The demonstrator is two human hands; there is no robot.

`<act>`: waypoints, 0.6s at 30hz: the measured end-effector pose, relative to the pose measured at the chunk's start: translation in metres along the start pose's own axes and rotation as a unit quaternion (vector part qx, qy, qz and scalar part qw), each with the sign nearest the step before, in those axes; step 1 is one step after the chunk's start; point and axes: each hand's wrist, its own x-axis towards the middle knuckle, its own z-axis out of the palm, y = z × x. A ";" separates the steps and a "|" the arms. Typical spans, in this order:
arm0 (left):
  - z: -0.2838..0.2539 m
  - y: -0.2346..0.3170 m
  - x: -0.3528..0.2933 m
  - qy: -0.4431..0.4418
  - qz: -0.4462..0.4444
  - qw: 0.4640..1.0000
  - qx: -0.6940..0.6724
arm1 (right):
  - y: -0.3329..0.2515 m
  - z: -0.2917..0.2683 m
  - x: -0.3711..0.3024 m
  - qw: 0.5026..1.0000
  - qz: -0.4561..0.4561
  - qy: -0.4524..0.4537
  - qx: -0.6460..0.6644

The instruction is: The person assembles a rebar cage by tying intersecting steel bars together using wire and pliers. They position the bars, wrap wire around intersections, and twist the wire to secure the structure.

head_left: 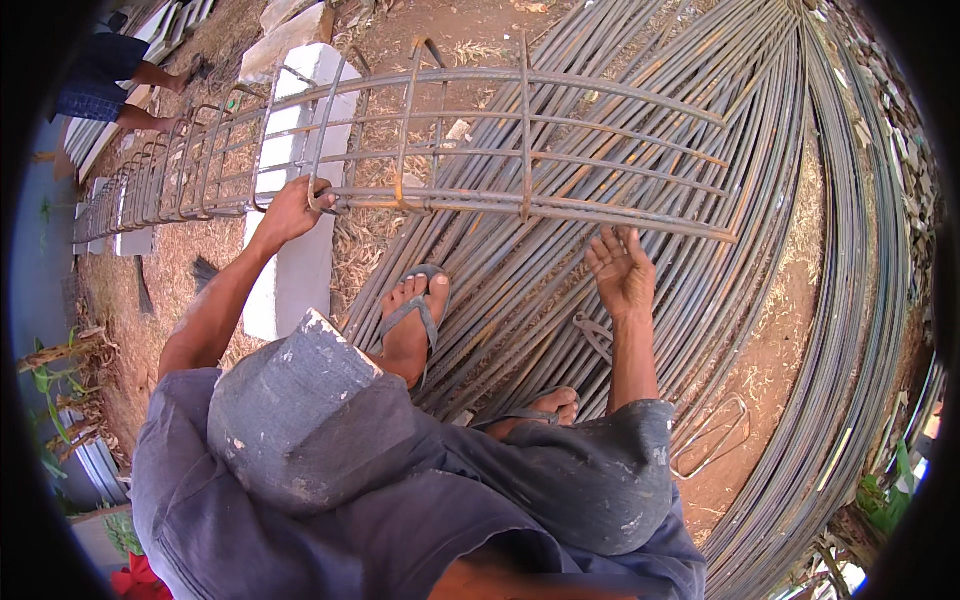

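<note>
A long rebar cage, made of lengthwise steel bars tied with square stirrups, stretches from the far left across to the right. My left hand is closed on a stirrup where it meets the near lower bars. Just below the cage's right-hand bar ends, my right hand is open, palm up, fingers loosely curled and holding nothing. A pair of pincers lies on the loose bars beside my right wrist.
A white block stands under the cage. Loose rebar spreads beneath my sandalled feet, with another bundle curving along the right. A bent wire loop lies on the soil. Another person's legs show at upper left.
</note>
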 end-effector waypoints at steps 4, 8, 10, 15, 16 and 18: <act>0.004 0.002 -0.014 0.183 0.050 0.981 -0.025 | 0.027 0.039 0.007 0.999 0.024 -0.015 0.017; -0.008 0.051 -0.056 0.358 0.119 0.926 -0.020 | 0.031 0.056 0.016 0.999 -0.003 0.020 0.048; -0.016 0.074 -0.055 0.377 0.209 0.902 -0.033 | 0.031 0.065 0.014 0.999 -0.007 0.016 0.041; -0.040 0.179 0.000 0.174 0.297 0.918 -0.199 | 0.033 0.070 0.015 0.990 -0.023 -0.038 0.131; -0.040 0.193 0.018 0.135 0.276 0.925 -0.223 | 0.035 0.064 0.016 0.988 -0.021 -0.047 0.143; -0.030 0.214 0.048 0.026 0.204 0.963 -0.174 | 0.032 0.072 0.008 0.985 -0.024 -0.073 0.158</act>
